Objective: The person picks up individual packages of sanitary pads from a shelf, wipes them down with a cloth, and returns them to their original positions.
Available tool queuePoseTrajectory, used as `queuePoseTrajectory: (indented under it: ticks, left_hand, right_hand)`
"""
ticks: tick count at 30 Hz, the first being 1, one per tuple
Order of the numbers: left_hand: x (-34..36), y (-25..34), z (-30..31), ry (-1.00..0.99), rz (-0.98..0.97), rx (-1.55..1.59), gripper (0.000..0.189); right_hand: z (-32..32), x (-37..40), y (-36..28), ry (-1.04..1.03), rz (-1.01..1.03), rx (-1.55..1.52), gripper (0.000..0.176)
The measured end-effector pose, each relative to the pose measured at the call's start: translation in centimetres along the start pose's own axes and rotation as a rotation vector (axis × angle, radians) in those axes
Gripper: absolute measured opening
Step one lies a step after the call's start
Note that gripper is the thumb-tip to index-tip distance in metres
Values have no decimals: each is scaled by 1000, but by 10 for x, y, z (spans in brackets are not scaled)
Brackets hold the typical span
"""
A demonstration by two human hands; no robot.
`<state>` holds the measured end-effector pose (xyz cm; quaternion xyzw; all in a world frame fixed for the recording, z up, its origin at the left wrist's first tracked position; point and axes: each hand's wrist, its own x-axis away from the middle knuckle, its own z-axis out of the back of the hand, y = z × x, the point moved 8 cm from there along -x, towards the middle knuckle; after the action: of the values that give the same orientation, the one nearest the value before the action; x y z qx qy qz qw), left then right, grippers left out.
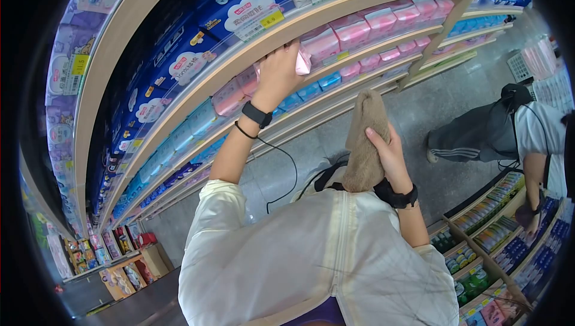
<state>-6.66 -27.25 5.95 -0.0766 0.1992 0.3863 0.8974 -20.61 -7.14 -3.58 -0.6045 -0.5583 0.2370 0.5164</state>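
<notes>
Left hand (280, 70) grasps a glossy pink pack (302, 62) inside its fingers, beside the pale wooden shelf (383, 1); right hand (392, 155) clutches a brown plush item (364, 146).

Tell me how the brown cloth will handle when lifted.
The brown cloth is probably soft and pliable, given its fuzzy surface. It is likely light, since the right hand alone holds it. That fuzz should resist slipping.

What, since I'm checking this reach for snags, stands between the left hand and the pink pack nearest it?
Nothing visible: the left hand touches the pink pack directly. The wooden shelf edge is close by, not between. The brown fuzzy item in the right hand is off to one side, clear of both.
</notes>
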Motion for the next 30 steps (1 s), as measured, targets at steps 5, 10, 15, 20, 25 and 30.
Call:
queuePoseTrajectory:
  ticks: [5, 10, 15, 20, 25, 30]
  left_hand:
    - [-6, 1, -3, -127, 57, 61, 82]
    - [2, -1, 0, -98, 44, -128, 79]
    - [-5, 2, -6, -35, -43, -4, 75]
    - [-15, -13, -22, -11, -72, 108, 72]
    - [-21, -42, -35, -164, 21, 629, 57]
    - [-21, -44, -30, -128, 35, 621, 55]
  right_hand:
    - [-2, 4, 3, -6, -26, 30, 46]
    - [-3, 3, 1, 3, 18, 37, 45]
    - [-8, -1, 5, -22, -8, 63, 44]
    - [-14, -4, 4, -54, 12, 84, 42]
    - [-11, -4, 9, -20, -34, 42, 41]
    - [-21, -6, 6, -77, -15, 31, 40]
